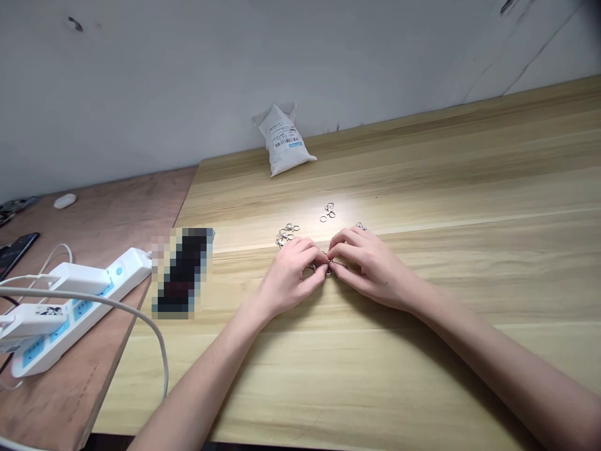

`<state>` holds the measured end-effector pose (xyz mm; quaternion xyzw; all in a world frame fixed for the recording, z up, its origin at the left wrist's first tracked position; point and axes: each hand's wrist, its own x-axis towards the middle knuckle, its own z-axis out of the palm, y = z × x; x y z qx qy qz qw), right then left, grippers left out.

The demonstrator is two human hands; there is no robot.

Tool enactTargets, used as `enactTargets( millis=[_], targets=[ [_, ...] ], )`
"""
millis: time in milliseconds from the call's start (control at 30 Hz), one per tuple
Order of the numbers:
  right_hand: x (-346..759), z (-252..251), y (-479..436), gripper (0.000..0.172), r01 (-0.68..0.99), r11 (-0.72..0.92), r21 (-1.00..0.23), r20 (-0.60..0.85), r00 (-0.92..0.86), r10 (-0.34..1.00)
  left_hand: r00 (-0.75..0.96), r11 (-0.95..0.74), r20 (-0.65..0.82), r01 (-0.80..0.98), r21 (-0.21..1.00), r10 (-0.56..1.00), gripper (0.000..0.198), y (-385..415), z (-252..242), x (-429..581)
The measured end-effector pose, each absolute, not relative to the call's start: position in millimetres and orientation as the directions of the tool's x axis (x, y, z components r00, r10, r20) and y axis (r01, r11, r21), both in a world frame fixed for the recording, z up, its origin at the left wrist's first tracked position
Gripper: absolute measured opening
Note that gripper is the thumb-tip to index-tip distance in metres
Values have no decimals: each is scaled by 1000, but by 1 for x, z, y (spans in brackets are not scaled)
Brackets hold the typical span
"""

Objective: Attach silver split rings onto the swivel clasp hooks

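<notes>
My left hand [297,269] and my right hand [369,266] meet above the wooden table, fingertips pinched together. Between them are small silvery metal pieces, apparently a key ring [329,268] with a swivel clasp; the fingers cover most of it. Several metal clasps with rings [285,235] lie just beyond my left hand. Farther back are another clasp with a ring [330,211] and a loose ring [323,219]. One more clasp [360,225] shows just past my right knuckles.
A white printed parcel bag [286,144] leans near the wall at the back. At left, a white power strip [84,313] with plugged-in chargers lies on a brown board, its cable [157,338] looping over the table. A pixelated dark object [184,272] lies left of my hands.
</notes>
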<state>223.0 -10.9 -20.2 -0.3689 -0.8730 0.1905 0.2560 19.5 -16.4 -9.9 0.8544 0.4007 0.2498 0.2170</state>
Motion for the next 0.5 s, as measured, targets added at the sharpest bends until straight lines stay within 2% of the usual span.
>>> enactTargets(
  millis=[500],
  targets=[
    [223,-20,-11,14,550,655,-517,298,-602,741,541,-581,264,578,573,799,7,-17,-12,19]
  ],
)
